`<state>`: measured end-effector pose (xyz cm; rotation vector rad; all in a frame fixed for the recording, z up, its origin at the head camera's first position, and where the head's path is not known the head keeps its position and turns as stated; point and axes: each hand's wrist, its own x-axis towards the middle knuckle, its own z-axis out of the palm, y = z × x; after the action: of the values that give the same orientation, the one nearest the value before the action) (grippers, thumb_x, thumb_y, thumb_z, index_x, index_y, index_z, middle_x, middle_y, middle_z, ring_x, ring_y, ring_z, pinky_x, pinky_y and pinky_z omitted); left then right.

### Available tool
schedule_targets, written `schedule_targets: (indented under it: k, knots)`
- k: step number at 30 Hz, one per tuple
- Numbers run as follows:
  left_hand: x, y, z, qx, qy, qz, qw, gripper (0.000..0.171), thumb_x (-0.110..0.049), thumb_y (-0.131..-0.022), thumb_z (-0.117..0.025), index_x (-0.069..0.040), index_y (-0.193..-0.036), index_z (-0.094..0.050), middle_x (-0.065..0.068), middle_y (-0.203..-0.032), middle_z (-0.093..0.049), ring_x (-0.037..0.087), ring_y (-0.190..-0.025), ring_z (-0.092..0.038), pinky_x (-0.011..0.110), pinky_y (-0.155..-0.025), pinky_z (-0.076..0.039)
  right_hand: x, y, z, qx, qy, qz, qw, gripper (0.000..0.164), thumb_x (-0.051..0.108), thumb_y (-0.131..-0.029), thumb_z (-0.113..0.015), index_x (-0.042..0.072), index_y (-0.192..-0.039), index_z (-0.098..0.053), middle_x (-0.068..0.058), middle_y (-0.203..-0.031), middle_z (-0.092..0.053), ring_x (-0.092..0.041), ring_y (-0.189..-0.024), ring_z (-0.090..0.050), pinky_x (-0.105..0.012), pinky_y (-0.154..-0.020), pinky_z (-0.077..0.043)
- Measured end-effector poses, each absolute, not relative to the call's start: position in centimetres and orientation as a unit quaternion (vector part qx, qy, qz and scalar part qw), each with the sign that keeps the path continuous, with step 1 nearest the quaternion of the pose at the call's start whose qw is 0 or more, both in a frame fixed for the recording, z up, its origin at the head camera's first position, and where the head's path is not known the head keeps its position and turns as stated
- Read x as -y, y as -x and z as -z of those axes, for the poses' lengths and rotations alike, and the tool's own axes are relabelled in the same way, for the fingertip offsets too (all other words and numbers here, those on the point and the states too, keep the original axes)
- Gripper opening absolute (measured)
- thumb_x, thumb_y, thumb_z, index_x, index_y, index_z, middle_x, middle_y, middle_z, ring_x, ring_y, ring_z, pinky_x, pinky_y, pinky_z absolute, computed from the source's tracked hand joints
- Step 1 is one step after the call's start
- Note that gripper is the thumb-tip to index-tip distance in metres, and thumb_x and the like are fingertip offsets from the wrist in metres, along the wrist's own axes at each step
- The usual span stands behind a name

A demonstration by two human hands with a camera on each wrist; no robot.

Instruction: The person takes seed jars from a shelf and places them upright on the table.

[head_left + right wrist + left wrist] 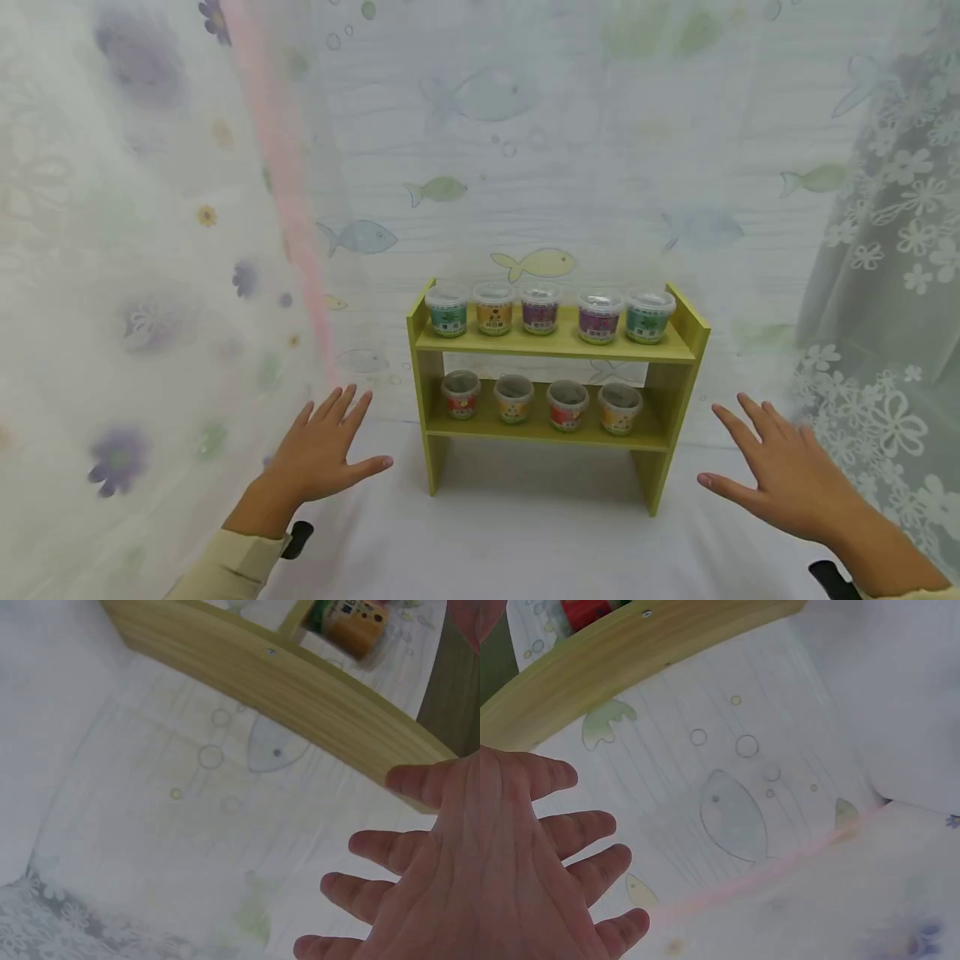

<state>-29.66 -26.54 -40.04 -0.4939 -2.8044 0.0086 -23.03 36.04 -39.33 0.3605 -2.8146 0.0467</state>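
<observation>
A person's left hand [318,454] and right hand [791,475] are held out on either side of a small yellow-green wooden shelf [555,351], each apart from it. The fingers of both hands are straight and spread. The shelf stands between them, slightly farther off, on a white surface [540,550]. Its upper board carries five lidded cups [541,315] in a row, with teal, orange and purple labels; its lower board carries four red- or orange-labelled cups [567,410]. A fish-patterned curtain [600,192] hangs on the far side.
</observation>
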Motion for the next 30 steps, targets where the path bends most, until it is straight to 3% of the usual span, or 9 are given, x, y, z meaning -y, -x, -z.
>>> schedule_targets:
  k: [14, 30]
  knots:
    - [25.3, 30.8, 36.9, 0.965, 0.197, -0.028, 0.172, 0.11, -0.088, -0.087, -0.043, -0.012, -0.165, -0.027, 0.018, -0.169, -0.028, 0.042, -0.153, -0.031, 0.069, -0.119, -0.024, -35.4, 24.3, 36.0, 0.969, -0.155, -0.012, 0.191, 0.105, 0.074, -0.088, -0.062, 0.013, -0.165, -0.024, -0.028, -0.162, -0.031, -0.057, -0.137, -0.04, -0.083, -0.098, -0.031]
    - [23.7, 32.7, 33.1, 0.953, 0.221, -0.037, 0.203, 0.112, -0.086, -0.087, -0.046, -0.011, -0.166, -0.021, 0.019, -0.169, -0.026, 0.042, -0.152, -0.034, 0.066, -0.12, -0.025, -33.8, 25.6, 32.8, 0.959, -0.171, -0.019, 0.223, 0.107, 0.068, -0.088, -0.068, 0.001, -0.161, -0.028, -0.029, -0.16, -0.033, -0.055, -0.137, -0.041, -0.073, -0.106, -0.034]
